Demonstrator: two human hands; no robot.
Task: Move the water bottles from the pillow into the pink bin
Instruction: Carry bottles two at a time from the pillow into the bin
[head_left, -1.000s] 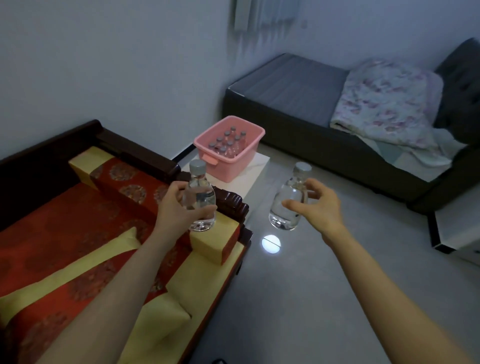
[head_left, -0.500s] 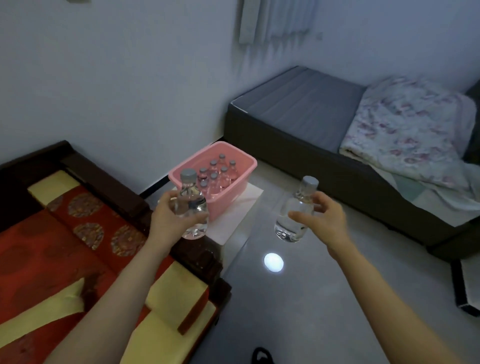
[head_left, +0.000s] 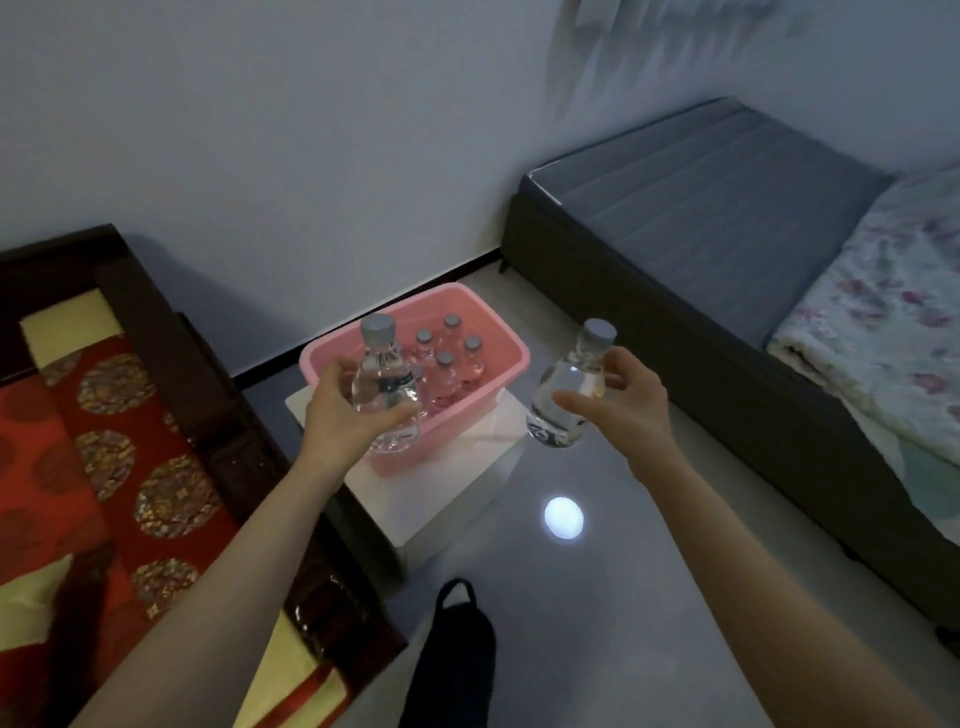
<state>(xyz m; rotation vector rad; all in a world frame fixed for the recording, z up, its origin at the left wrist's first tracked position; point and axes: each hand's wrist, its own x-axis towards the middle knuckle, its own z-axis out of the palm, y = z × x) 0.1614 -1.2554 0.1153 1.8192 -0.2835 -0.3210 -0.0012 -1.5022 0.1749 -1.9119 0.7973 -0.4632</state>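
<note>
My left hand (head_left: 345, 415) grips a clear water bottle with a grey cap (head_left: 383, 382), upright, just in front of the pink bin's near-left corner. My right hand (head_left: 621, 410) holds a second clear bottle (head_left: 563, 395), tilted slightly, to the right of the bin above the floor. The pink bin (head_left: 506, 353) stands on a low white table (head_left: 452, 493) and holds several grey-capped bottles (head_left: 447, 364) standing upright. The pillow is not plainly in view.
A dark wooden couch with red and yellow cushions (head_left: 119, 467) fills the left. A grey bed (head_left: 717, 228) with a floral blanket (head_left: 893, 322) runs along the right. A dark slipper (head_left: 457, 660) is on the glossy floor below.
Both hands have carried their bottles closer to the pink bin. The view has moved forward and turned down, so the bin and table appear larger and nearer.
</note>
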